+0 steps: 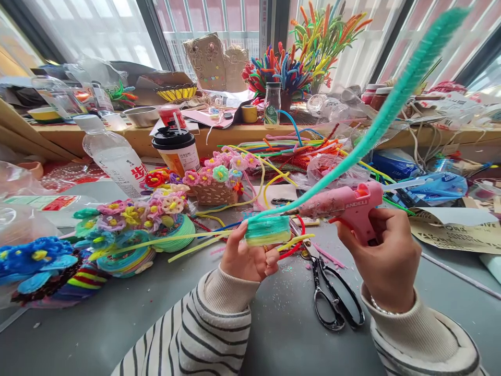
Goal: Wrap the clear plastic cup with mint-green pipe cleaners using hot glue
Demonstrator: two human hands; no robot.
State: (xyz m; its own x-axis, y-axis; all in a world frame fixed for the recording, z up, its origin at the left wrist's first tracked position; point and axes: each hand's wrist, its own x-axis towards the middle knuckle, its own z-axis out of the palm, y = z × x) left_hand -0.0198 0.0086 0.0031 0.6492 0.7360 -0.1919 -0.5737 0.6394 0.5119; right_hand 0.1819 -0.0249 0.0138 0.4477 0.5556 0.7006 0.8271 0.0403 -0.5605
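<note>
My left hand (250,258) is closed around a small round piece wrapped in pipe cleaner (268,230), turquoise on top and pale yellow below. From its upper edge a long turquoise pipe cleaner (364,151) rises toward the upper right, passing in front of the glue gun. In my right hand (385,256), fingers wrapped round the handle, is a pink hot glue gun (346,206). Its nozzle tip points left, close to the top of the wrapped piece; whether they touch I cannot tell. Yellow pipe cleaner ends (195,245) stick out near my left hand.
Black-handled scissors (331,292) lie between my arms. Pipe cleaner flower baskets (133,230) fill the left side, with a water bottle (111,156) and a lidded cup (176,149) behind. Loose pipe cleaners (282,146) are heaped at the back. Brown paper (457,227) lies right.
</note>
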